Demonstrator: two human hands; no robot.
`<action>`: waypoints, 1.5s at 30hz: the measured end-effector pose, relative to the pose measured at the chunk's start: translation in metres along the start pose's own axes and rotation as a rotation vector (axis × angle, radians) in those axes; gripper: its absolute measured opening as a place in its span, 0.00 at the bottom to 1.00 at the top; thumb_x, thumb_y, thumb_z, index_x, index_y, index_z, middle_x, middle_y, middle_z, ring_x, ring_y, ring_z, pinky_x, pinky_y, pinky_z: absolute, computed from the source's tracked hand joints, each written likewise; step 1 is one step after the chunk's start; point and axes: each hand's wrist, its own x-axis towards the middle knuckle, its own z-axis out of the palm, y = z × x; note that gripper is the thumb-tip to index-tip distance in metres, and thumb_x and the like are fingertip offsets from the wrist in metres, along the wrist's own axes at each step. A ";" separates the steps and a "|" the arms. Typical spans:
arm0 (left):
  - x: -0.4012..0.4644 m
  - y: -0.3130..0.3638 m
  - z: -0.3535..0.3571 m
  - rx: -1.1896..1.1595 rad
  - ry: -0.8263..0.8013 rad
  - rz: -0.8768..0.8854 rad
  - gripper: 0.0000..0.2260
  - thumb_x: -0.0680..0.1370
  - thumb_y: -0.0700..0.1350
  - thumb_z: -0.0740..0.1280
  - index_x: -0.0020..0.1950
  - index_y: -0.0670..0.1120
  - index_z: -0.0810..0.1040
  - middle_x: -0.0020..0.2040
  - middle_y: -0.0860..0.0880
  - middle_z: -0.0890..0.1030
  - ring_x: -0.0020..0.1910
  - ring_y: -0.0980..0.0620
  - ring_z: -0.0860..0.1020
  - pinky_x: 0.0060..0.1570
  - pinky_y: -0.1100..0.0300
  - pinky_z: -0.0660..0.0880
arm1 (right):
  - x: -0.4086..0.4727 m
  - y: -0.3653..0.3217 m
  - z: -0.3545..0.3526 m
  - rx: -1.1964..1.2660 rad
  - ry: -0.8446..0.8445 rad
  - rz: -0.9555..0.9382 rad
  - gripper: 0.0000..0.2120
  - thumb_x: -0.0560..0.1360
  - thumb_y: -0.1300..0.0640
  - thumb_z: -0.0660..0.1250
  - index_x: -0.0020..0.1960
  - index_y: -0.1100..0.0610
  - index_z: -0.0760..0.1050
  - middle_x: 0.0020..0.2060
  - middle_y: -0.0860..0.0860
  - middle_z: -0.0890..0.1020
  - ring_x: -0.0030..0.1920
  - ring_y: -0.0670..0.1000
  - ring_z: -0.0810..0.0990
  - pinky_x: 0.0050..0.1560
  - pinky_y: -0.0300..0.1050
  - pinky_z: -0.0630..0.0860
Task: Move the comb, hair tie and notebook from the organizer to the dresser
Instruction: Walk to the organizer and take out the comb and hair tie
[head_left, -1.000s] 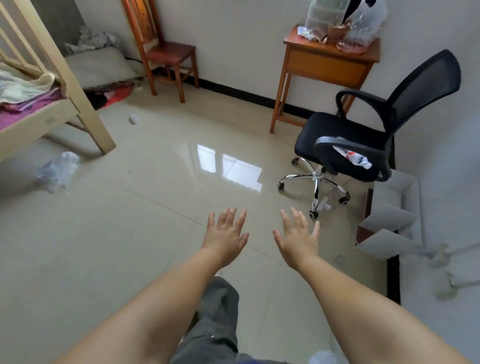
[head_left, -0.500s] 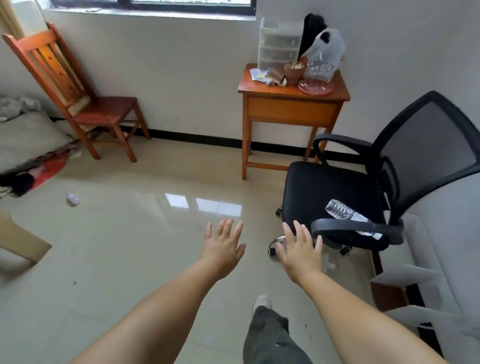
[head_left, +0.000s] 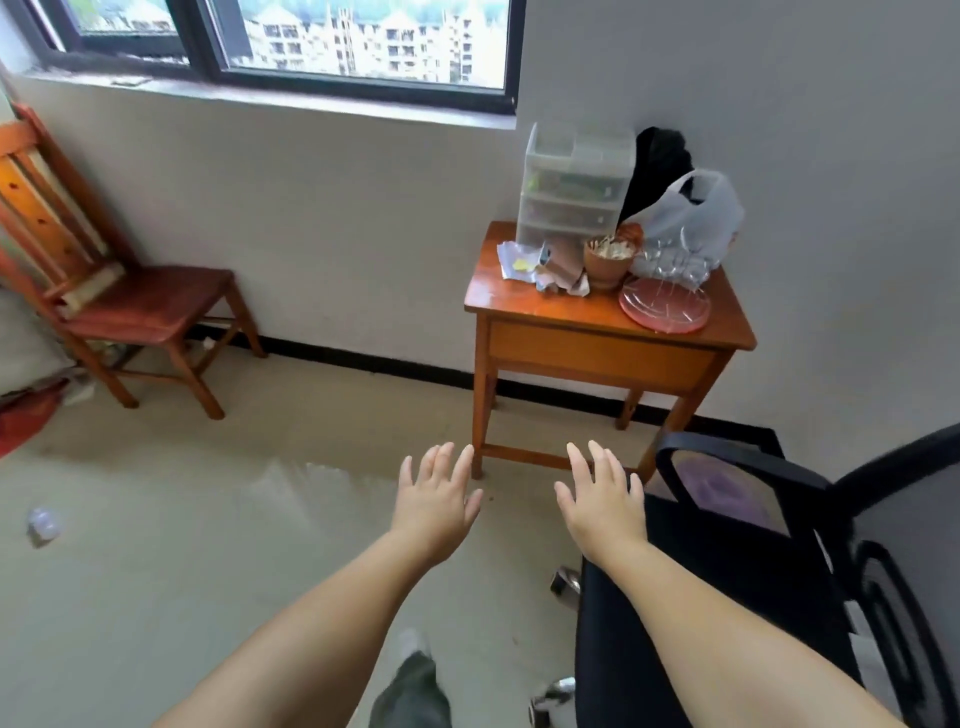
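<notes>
A clear plastic drawer organizer (head_left: 571, 189) stands at the back left of a small orange wooden dresser (head_left: 597, 358) against the far wall under the window. Its drawers are translucent; I cannot make out a comb, hair tie or notebook inside. My left hand (head_left: 436, 506) and my right hand (head_left: 602, 499) are stretched out in front of me, palms down, fingers spread, holding nothing. Both hover well short of the dresser, over the floor and the chair's edge.
On the dresser top lie crumpled papers (head_left: 540, 270), a clay pot (head_left: 608, 262), a pink plate (head_left: 665, 306), and a white plastic bag (head_left: 696, 213). A black office chair (head_left: 779, 571) is close on my right. A wooden chair (head_left: 130, 312) stands at the left wall.
The view has lifted and come nearer to the dresser; the window now shows. The office chair has slid to my lower right. Both hands stay spread and empty.
</notes>
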 end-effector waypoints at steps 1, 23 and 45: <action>0.031 -0.006 -0.004 -0.002 0.016 0.006 0.27 0.79 0.58 0.45 0.76 0.51 0.44 0.78 0.46 0.52 0.76 0.47 0.48 0.74 0.44 0.46 | 0.030 -0.002 -0.001 0.001 0.010 0.009 0.26 0.79 0.43 0.47 0.75 0.47 0.47 0.76 0.53 0.53 0.76 0.54 0.49 0.73 0.59 0.50; 0.594 0.005 -0.163 -0.170 0.319 0.182 0.25 0.79 0.52 0.54 0.74 0.49 0.53 0.73 0.44 0.62 0.71 0.43 0.60 0.71 0.48 0.58 | 0.575 -0.026 -0.118 0.950 0.203 0.326 0.23 0.77 0.54 0.55 0.72 0.54 0.59 0.63 0.55 0.72 0.58 0.55 0.73 0.59 0.49 0.70; 0.694 0.001 -0.204 -0.504 0.245 0.243 0.14 0.80 0.49 0.55 0.60 0.52 0.77 0.53 0.45 0.73 0.48 0.44 0.75 0.45 0.56 0.70 | 0.573 -0.038 -0.115 1.961 0.291 0.867 0.12 0.71 0.70 0.52 0.46 0.62 0.72 0.36 0.55 0.79 0.34 0.49 0.78 0.33 0.41 0.75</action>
